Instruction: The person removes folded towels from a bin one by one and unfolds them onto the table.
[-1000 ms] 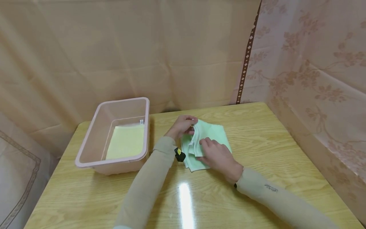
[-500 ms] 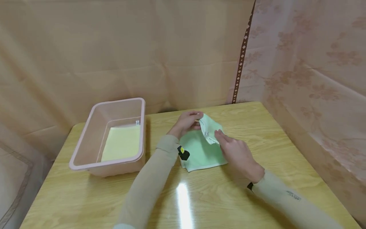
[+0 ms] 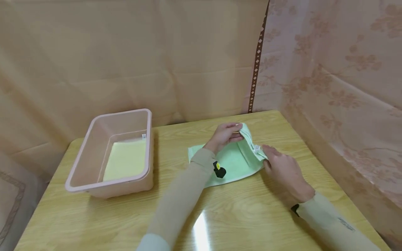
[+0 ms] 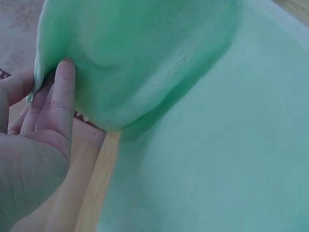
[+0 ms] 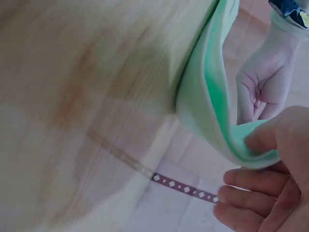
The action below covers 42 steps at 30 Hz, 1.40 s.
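Note:
A mint-green towel [image 3: 233, 162] lies partly spread on the wooden table, its right part lifted in a raised fold. My left hand [image 3: 226, 136] pinches the far corner of that fold between thumb and fingers; in the left wrist view the left hand [image 4: 46, 113] holds the towel's edge from the left. On the near right corner, beside a small white label [image 3: 257, 148], my right hand [image 3: 284, 169] grips the edge. The right wrist view shows the right hand [image 5: 270, 179] with its thumb over the towel's hem [image 5: 241, 157].
A pink plastic basin [image 3: 73, 174] stands on the left of the wooden table [image 3: 245, 216]. Inside it lies a folded yellow towel [image 3: 125, 158]. Beige and floral curtains [image 3: 333, 69] hang behind the table and along its right side.
Both hands have moved right, drawing the upper layer of the green towel over with them. The folded towel has opened wider, and its white label now shows near the right hand.

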Motion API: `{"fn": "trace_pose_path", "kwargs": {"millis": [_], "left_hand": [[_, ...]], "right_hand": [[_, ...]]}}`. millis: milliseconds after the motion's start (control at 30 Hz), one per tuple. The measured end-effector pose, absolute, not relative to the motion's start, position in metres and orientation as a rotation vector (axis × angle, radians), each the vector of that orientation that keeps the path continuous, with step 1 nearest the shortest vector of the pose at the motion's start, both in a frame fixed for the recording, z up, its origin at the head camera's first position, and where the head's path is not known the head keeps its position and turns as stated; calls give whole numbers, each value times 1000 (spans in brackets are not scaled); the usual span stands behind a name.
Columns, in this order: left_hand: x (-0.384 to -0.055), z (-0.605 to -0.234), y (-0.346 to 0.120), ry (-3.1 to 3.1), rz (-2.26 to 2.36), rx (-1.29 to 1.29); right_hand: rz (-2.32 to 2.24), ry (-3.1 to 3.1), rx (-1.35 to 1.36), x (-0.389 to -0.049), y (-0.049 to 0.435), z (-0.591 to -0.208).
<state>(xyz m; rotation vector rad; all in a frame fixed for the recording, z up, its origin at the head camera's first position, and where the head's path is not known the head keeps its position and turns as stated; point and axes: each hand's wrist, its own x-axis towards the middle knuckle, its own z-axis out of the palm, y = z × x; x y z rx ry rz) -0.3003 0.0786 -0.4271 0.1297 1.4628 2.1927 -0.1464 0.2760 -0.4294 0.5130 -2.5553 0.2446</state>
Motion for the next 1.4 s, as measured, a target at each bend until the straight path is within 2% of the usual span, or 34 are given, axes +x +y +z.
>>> {"fn": "trace_pose_path", "kwargs": {"millis": [367, 867, 1067, 1200, 1400], "left_hand": [[-299, -442, 119, 1446, 2158, 162], [-297, -467, 147, 1580, 2035, 147], [-296, -471, 154, 1605, 1992, 165], [-291, -467, 153, 1784, 1751, 427], [-278, -455, 159, 2320, 638, 1110]], "right_hand": [[179, -2553, 553, -145, 290, -442], [-23, -2851, 594, -141, 320, -457], [270, -3114, 653, -145, 327, -452], [480, -3253, 650, -148, 333, -449], [515, -3294, 670, -152, 339, -445]]}}
